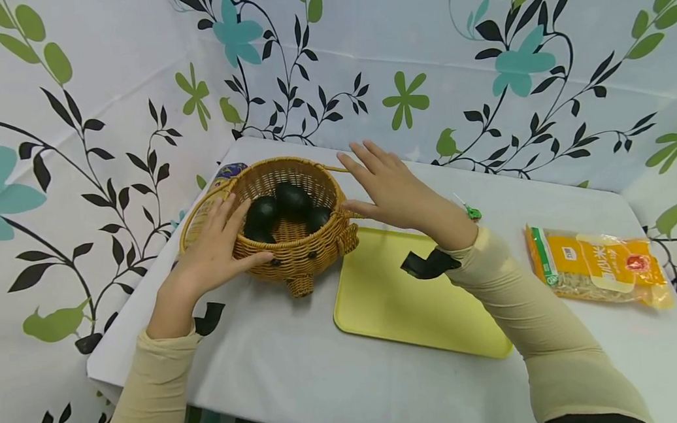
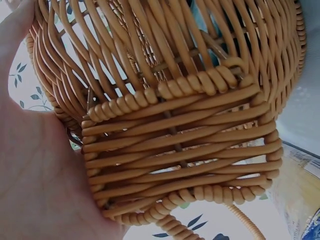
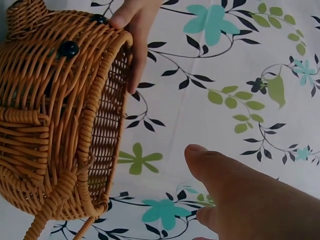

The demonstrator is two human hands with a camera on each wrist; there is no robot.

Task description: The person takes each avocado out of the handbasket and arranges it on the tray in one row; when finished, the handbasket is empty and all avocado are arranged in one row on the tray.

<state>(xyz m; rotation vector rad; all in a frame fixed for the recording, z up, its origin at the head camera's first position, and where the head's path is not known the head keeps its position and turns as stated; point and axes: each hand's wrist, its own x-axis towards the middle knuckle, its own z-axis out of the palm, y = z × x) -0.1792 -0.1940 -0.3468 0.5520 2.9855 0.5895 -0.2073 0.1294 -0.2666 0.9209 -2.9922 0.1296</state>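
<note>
Basket [image 1: 304,266] between the two hands, dark fruits [image 1: 293,200] inside.
The left hand [image 1: 202,254] lies along the basket's side, thumb at the rim and fingers rather straight, seemingly touching to steady it, without closing around it; the right hand [image 1: 390,191] is spread wide, holding nothing, just beyond the opposite rim and apart from it. The basket stands upright on the worktop [image 1: 278,366]; its high wall probably keeps the fruits, at least four together at the bottom, from rolling away. The tray [image 1: 392,299] lies under the right forearm, the packet [image 1: 602,265] outside it.
</note>
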